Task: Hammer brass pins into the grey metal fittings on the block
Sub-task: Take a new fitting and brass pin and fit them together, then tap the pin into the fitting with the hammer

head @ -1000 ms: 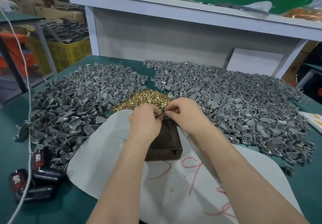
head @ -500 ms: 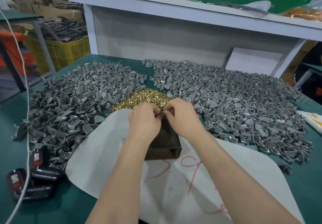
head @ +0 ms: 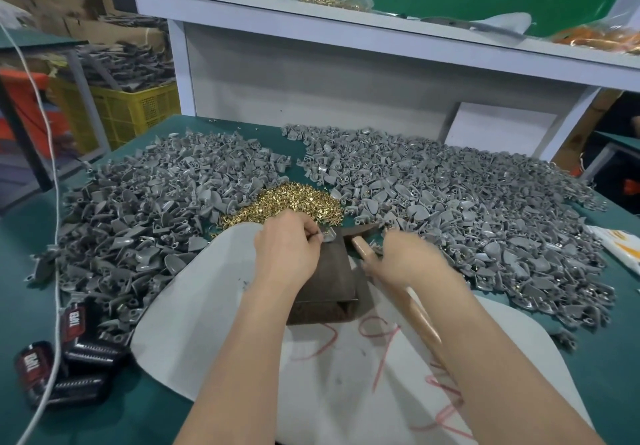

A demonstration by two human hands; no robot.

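Brass pins (head: 284, 200) sit in a shiny gold heap at about twelve o'clock from the dark block (head: 330, 276), close enough that we can grab one fast. Grey fittings lie in two big piles on the green table (head: 609, 358), one pile (head: 145, 223) out at ten o'clock and the other (head: 460, 202) out at two o'clock. We think they are kept apart so done ones and not-done ones do not mix, but we cannot tell which pile is which. Our left hand (head: 285, 247) is closed, and its fingertips pinch one grey fitting (head: 329, 235) down on the far edge of the block. We hold it there so it will not slide when it gets hit. If a pin is already in it, it is too small for us to see. Our right hand (head: 407, 257) is wrapped around the wooden handle of the hammer (head: 362, 244), close up near the head. A grip that close gives small, careful taps. The hammer head looks low, just beside the fitting at three o'clock from it, and it is a bit blurry. The block rests on a white sheet (head: 207, 323) with red marks on it. We guess the next tap needs good aim, because our pinching fingers (head: 311, 231) are so near.
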